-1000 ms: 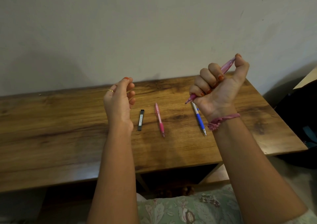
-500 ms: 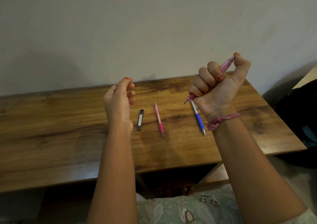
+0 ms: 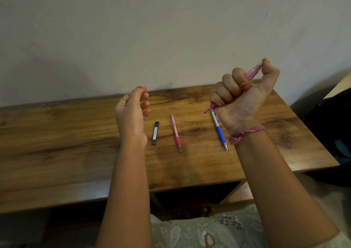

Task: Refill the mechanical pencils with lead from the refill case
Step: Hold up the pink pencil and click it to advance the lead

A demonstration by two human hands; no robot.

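Observation:
My right hand [image 3: 241,99] is raised above the table and grips a translucent pink mechanical pencil [image 3: 253,73] in a fist. The thumb sits on its upper end and the tip points down-left. My left hand [image 3: 132,111] is also raised, fingers loosely curled, thumb tip meeting the forefinger; nothing shows between them. On the wooden table [image 3: 76,152] lie a black lead refill case [image 3: 155,133], a second pink pencil [image 3: 175,132] and a blue-and-white pencil [image 3: 219,131], the last partly hidden behind my right wrist.
A plain wall stands right behind the table. Dark objects sit on the floor past the table's right end [image 3: 330,133]. My lap in patterned cloth [image 3: 199,230] is below the front edge.
The lower fingers of my left hand have spread a little. My right hand with the pink pencil has shifted slightly up; the things on the table lie as before.

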